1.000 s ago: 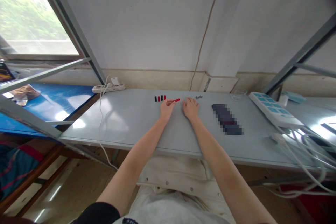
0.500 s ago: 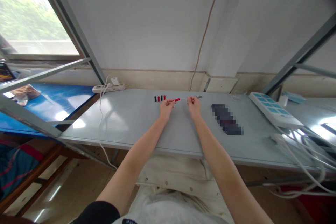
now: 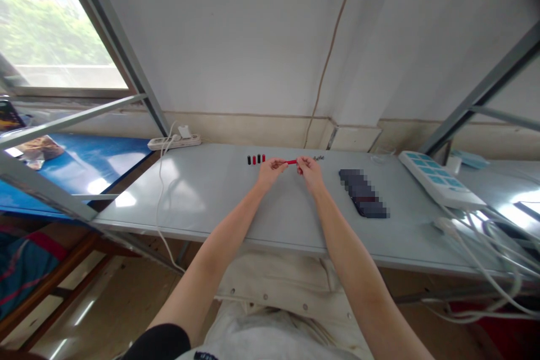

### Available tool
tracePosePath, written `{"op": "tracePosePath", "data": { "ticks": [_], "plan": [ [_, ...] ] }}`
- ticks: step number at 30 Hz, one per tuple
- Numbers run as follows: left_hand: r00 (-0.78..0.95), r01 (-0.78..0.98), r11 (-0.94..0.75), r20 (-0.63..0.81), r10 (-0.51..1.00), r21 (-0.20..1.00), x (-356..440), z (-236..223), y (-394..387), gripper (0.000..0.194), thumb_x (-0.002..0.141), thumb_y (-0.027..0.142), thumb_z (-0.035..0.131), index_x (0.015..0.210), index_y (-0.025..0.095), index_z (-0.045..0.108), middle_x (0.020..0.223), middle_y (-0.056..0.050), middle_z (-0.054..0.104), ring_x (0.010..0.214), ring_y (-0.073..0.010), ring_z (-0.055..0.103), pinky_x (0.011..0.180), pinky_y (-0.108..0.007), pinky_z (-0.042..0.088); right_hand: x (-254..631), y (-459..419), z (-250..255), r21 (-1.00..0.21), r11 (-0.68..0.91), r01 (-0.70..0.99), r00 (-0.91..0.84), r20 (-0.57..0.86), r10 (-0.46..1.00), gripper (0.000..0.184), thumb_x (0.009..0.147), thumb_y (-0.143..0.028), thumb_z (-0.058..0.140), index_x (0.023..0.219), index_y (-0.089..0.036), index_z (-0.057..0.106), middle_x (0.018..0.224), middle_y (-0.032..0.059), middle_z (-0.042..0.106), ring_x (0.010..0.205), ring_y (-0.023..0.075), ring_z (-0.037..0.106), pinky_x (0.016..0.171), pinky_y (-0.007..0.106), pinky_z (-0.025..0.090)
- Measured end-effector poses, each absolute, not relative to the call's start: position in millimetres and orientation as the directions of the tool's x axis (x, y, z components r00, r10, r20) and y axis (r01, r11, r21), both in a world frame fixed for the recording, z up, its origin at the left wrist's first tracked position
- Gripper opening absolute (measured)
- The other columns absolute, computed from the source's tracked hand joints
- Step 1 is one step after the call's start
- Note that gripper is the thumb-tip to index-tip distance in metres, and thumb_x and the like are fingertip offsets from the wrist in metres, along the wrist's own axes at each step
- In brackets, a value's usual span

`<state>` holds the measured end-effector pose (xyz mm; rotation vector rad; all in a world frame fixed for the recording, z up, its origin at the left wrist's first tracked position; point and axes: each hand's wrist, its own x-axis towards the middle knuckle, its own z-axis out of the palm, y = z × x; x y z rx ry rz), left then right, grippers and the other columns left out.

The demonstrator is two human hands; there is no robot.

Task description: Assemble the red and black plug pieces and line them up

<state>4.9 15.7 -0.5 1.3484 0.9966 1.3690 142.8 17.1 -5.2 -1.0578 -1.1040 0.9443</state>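
Fingertips (image 3: 282,165) of the left hand (image 3: 270,173) pinch one end of a slim red stick (image 3: 291,162), held lengthwise between the two hands above the far half of a pale grey worktop (image 3: 219,197). The right hand (image 3: 311,173) meets its other end with fingers curled in — whether they grip the stick itself or some small piece against it, I cannot tell. Just beyond the left hand, toward the left, four short cylinders stand in a row: a black cylinder (image 3: 248,160), a red cylinder (image 3: 253,161), then another black and another red. Small dark pieces (image 3: 318,158) lie just past the right hand, too tiny to make out. Further right is a dark, pixelated slab (image 3: 363,194), well apart from the hands. At the right end sits a large white power strip (image 3: 441,180) with blue sockets — a slimmer power strip (image 3: 175,142) rests at the far left edge, its white cable (image 3: 159,202) running down across the worktop.
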Motion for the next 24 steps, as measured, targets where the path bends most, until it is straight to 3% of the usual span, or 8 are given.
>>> {"op": "tracePosePath", "data": {
  "ticks": [6, 10, 16, 19, 24],
  "plan": [
    [0.139, 0.159, -0.439, 0.42, 0.897, 0.884, 11, 30, 30, 0.011, 0.064, 0.022, 0.063, 0.072, 0.015, 0.063, 0.068, -0.005, 0.063, 0.063, -0.0115, 0.055, 0.067, -0.025, 0.043, 140, 17, -5, -0.971, 0.202, -0.129, 0.249, 0.166, 0.954, 0.036, 0.063, -0.053, 0.054, 0.075, -0.02, 0.049, 0.056, -0.0041, 0.05, 0.044, 0.0079, 0.041, 0.044, 0.023, 0.031],
    [0.264, 0.352, -0.516, 0.446, 0.855, 0.781, 3, 56, 58, 0.005, 0.058, 0.016, 0.067, 0.06, 0.017, 0.063, 0.062, -0.004, 0.062, 0.063, -0.014, 0.055, 0.071, -0.026, 0.042, 142, 19, -9, -0.98, 0.178, -0.093, 0.316, 0.141, 0.938, 0.032, 0.065, -0.05, 0.054, 0.075, -0.02, 0.047, 0.055, -0.0038, 0.052, 0.042, 0.0081, 0.041, 0.042, 0.023, 0.03],
    [0.283, 0.582, -0.572, 0.515, 0.809, 0.578, -11, 48, 98, 0.024, 0.059, 0.021, 0.067, 0.04, 0.021, 0.052, 0.041, -0.002, 0.051, 0.053, -0.0151, 0.055, 0.069, -0.028, 0.043, 145, 22, -13, -0.987, 0.161, -0.011, 0.349, 0.147, 0.926, 0.027, 0.065, -0.045, 0.054, 0.072, -0.019, 0.048, 0.053, -0.0033, 0.051, 0.042, 0.0088, 0.041, 0.043, 0.024, 0.032],
    [0.22, 0.598, -0.499, 0.47, 0.855, 0.627, -16, 42, 102, 0.03, 0.059, 0.019, 0.067, 0.036, 0.02, 0.047, 0.035, -0.001, 0.045, 0.052, -0.016, 0.054, 0.077, -0.033, 0.04, 145, 22, -14, -0.986, 0.168, 0.002, 0.342, 0.158, 0.926, 0.026, 0.065, -0.044, 0.053, 0.072, -0.019, 0.049, 0.053, -0.0031, 0.052, 0.042, 0.0088, 0.041, 0.043, 0.024, 0.032],
    [0.103, 0.39, -0.285, 0.266, 0.959, 0.876, -22, 43, 100, 0.03, 0.056, 0.014, 0.067, 0.035, 0.02, 0.046, 0.034, -0.001, 0.044, 0.057, -0.0167, 0.055, 0.086, -0.037, 0.035, 145, 24, -17, -0.987, 0.162, 0.02, 0.335, 0.159, 0.929, 0.025, 0.064, -0.043, 0.053, 0.073, -0.019, 0.05, 0.053, -0.0028, 0.052, 0.043, 0.0093, 0.042, 0.043, 0.024, 0.032]
  ]
}}
